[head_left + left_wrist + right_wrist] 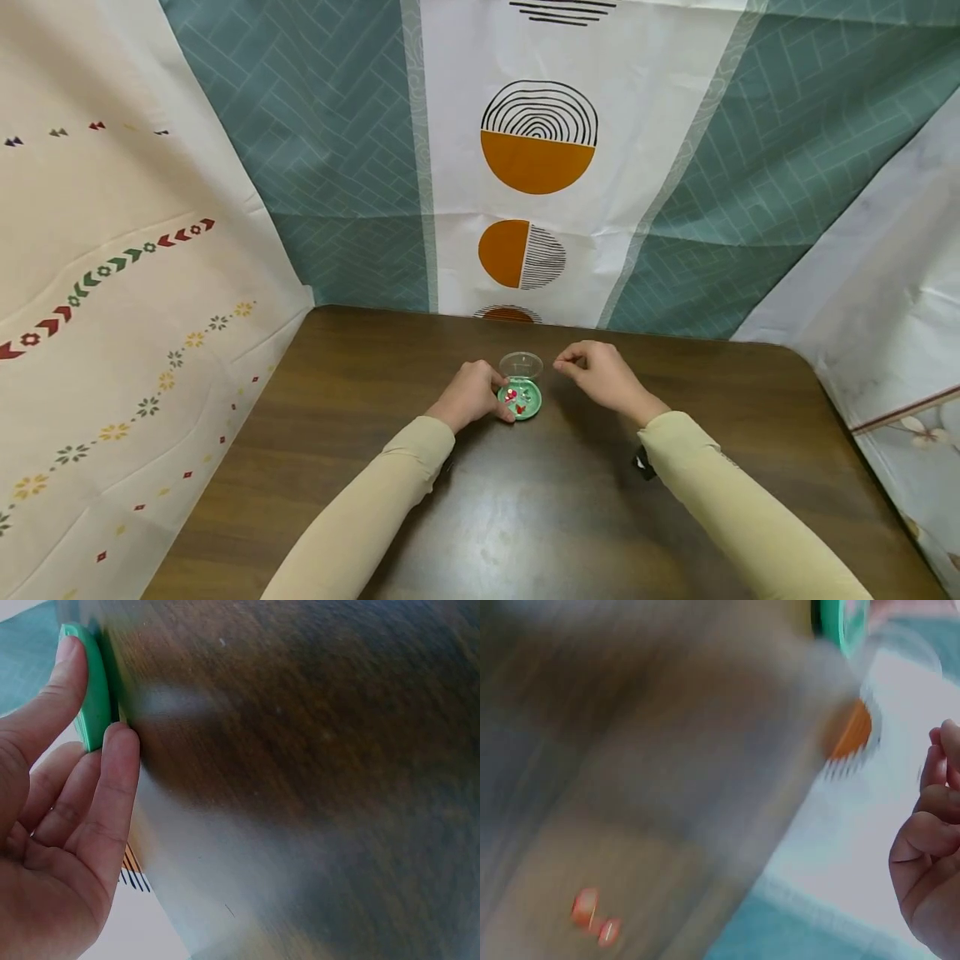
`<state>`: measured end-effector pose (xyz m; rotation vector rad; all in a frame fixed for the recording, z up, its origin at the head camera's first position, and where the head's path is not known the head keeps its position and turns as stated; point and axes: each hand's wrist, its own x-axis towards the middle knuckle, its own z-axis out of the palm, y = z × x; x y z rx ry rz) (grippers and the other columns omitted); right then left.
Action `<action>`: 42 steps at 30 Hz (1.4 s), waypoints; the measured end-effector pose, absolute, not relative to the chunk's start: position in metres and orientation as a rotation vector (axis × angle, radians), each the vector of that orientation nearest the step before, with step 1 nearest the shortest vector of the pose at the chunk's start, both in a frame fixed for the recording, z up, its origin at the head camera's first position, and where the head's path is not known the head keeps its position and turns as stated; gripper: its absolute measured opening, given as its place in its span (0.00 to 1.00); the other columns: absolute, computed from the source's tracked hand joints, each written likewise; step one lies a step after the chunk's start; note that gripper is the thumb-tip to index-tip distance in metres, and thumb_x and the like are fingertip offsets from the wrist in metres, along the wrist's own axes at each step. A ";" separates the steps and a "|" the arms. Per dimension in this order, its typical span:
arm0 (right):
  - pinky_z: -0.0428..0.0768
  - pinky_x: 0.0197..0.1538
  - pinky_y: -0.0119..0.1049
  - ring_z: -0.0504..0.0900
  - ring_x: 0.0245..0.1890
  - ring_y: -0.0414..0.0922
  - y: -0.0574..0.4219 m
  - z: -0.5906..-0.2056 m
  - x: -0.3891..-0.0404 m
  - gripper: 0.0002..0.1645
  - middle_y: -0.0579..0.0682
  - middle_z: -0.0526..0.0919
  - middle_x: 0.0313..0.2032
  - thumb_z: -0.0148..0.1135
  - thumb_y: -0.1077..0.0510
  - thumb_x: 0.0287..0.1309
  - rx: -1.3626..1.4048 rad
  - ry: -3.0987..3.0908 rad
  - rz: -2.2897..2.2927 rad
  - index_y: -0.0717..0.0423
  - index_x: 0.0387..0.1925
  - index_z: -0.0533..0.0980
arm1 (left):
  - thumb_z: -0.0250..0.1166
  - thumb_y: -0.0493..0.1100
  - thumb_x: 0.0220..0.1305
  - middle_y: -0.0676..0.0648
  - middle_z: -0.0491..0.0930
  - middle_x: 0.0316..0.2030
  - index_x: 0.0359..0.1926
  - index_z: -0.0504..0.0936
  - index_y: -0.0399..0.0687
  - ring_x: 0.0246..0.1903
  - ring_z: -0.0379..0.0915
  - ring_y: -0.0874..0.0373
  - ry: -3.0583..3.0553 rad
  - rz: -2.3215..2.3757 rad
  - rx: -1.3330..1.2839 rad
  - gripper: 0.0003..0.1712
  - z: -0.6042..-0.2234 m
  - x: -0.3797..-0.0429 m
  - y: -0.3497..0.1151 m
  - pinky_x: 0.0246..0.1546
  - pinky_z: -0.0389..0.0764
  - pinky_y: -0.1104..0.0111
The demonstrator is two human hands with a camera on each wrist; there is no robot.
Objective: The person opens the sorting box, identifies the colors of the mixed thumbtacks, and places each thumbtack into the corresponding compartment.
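Note:
A small round green case point(530, 409) lies on the table with its clear lid point(521, 365) raised on the far side. Several tiny red, white and green pieces sit inside it. My left hand point(472, 396) grips the case by its left edge; in the left wrist view the thumb lies on the green rim point(95, 712) and the fingers curl beneath. To the right of the case, apart from it, hovers my right hand point(602, 377), its fingers bent and thumb close to the index finger. Whether something tiny is between those fingertips cannot be seen.
Two small red things point(586, 906) appear blurred on the table in the right wrist view. The brown wooden table point(495, 517) reaches back to a patterned cloth point(517, 167), and pale cloths hang at both sides.

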<state>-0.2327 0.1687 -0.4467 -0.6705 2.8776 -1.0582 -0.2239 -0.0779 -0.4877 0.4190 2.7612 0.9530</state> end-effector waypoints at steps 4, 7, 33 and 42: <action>0.74 0.30 0.39 0.75 0.29 0.41 0.205 -0.440 -0.236 0.07 0.39 0.80 0.34 0.60 0.48 0.60 -0.547 2.917 -1.088 0.44 0.36 0.80 | 0.80 0.56 0.27 0.56 0.80 0.42 0.45 0.84 0.49 0.43 0.72 0.62 2.764 0.947 0.410 0.36 -0.487 -0.223 -0.080 0.43 0.71 0.72; 0.73 0.30 0.40 0.75 0.30 0.42 0.233 -0.443 -0.235 0.09 0.40 0.80 0.34 0.59 0.47 0.61 -0.458 2.954 -1.070 0.44 0.36 0.80 | 0.80 0.55 0.27 0.56 0.80 0.42 0.45 0.84 0.49 0.43 0.72 0.62 2.756 0.941 0.402 0.37 -0.487 -0.223 -0.082 0.43 0.71 0.71; 0.72 0.33 0.39 0.74 0.29 0.41 0.309 -0.477 -0.211 0.09 0.42 0.80 0.28 0.63 0.50 0.57 -0.297 2.801 -0.735 0.51 0.31 0.80 | 0.80 0.56 0.26 0.56 0.81 0.41 0.44 0.84 0.49 0.43 0.73 0.61 2.765 0.941 0.423 0.37 -0.487 -0.225 -0.078 0.43 0.71 0.72; 0.70 0.34 0.39 0.73 0.28 0.41 0.308 -0.480 -0.213 0.08 0.41 0.80 0.28 0.60 0.52 0.59 -0.312 2.827 -0.690 0.51 0.30 0.80 | 0.80 0.56 0.26 0.56 0.81 0.41 0.44 0.84 0.48 0.41 0.72 0.61 2.765 0.940 0.443 0.37 -0.487 -0.227 -0.077 0.42 0.71 0.72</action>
